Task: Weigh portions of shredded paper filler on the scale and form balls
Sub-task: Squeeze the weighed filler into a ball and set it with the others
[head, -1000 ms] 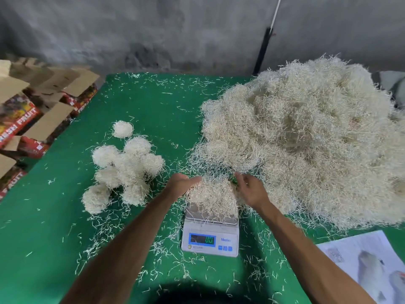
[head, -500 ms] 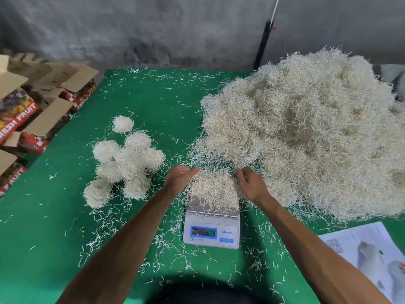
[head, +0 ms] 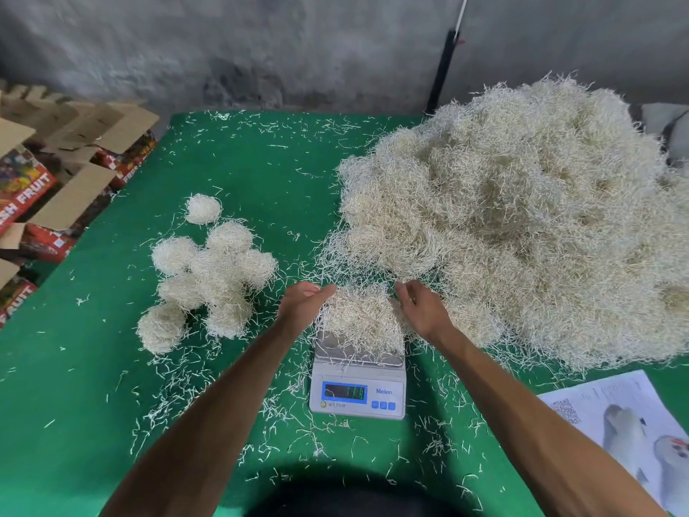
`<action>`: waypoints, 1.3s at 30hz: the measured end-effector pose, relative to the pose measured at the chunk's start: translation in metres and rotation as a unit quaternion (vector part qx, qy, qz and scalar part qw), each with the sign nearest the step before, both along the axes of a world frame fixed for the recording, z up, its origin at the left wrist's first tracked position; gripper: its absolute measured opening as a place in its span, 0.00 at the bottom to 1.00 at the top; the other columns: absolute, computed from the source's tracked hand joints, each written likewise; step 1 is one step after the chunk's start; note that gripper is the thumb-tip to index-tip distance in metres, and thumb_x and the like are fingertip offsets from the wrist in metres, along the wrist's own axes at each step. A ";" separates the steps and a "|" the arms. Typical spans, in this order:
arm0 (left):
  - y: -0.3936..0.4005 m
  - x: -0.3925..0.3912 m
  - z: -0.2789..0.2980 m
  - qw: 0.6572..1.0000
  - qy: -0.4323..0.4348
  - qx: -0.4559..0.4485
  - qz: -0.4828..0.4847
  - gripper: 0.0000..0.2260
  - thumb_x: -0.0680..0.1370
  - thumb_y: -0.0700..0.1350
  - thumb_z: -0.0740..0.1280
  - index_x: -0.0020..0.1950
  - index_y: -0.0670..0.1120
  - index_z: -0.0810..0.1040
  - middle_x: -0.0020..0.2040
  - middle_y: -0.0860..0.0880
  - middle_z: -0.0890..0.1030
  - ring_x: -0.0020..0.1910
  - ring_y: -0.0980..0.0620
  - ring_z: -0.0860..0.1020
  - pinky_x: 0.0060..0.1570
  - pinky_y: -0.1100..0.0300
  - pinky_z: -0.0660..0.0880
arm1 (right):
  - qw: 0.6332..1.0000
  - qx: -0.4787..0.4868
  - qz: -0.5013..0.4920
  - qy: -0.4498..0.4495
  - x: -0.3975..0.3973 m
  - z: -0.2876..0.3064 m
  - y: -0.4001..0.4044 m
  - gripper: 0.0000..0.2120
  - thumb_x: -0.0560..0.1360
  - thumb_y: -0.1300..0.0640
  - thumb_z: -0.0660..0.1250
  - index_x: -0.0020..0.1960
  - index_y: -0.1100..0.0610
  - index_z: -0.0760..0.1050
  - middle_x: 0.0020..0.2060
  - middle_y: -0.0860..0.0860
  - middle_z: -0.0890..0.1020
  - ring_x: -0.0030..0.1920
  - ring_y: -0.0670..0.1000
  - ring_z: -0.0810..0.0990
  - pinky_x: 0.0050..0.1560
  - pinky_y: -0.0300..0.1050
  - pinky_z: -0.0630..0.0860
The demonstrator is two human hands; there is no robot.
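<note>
One camera sits on the person's head. It looks forward and down, close over the flat green table (head: pixel 112 367).

The left hand (head: pixel 304 305) has been drawn a little away from the portion of shredded paper (head: pixel 359 317) on the scale (head: pixel 357 382), so that a narrow gap is now seen where the fingers had been pressed into the strands a second ago; the fingers are held straight and relaxed. The right hand (head: pixel 419 309) has likewise been loosened and lifted slightly off the portion's right edge, its fingers spread and hardly touching. The display (head: pixel 343 392), which read zero one second ago, is now lit with different digits, too blurred to be read with certainty.
</note>
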State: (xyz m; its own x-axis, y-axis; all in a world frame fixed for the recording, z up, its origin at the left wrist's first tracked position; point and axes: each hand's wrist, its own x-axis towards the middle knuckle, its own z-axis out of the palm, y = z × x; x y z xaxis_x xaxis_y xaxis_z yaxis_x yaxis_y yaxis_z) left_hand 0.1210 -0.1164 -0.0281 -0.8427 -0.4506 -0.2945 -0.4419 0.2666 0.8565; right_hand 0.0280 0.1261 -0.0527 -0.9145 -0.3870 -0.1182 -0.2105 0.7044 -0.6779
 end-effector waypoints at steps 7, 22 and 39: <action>0.001 -0.004 -0.003 1.000 -0.020 -0.015 0.003 0.26 0.73 0.61 0.74 0.61 0.42 0.78 0.52 0.47 0.83 0.51 0.48 0.82 0.41 0.64 0.76 | 1.000 -0.012 -0.015 -0.013 0.004 0.003 -0.001 0.19 0.85 0.37 0.51 0.53 0.50 0.71 0.37 0.40 0.77 0.34 0.39 0.77 0.26 0.29 0.69; 0.034 -0.024 -0.014 0.993 -0.064 -0.074 -0.061 0.14 0.80 0.53 0.68 0.55 0.43 0.78 0.36 0.49 0.77 0.25 0.61 0.70 0.22 0.69 0.64 | 0.978 -0.045 0.023 -0.201 0.003 0.006 -0.031 0.48 0.75 0.25 0.61 0.80 0.60 0.61 0.35 0.48 0.72 0.37 0.48 0.80 0.44 0.46 0.81; -0.040 -0.023 0.018 0.955 0.107 -0.236 -0.144 0.24 0.77 0.39 0.72 0.72 0.41 0.72 0.63 0.37 0.79 0.53 0.47 0.84 0.50 0.72 0.76 | 0.927 -0.261 -0.071 -0.259 -0.018 0.043 -0.028 0.66 0.63 0.30 0.79 0.84 0.57 0.46 0.82 0.60 0.59 0.80 0.62 0.62 0.78 0.58 0.62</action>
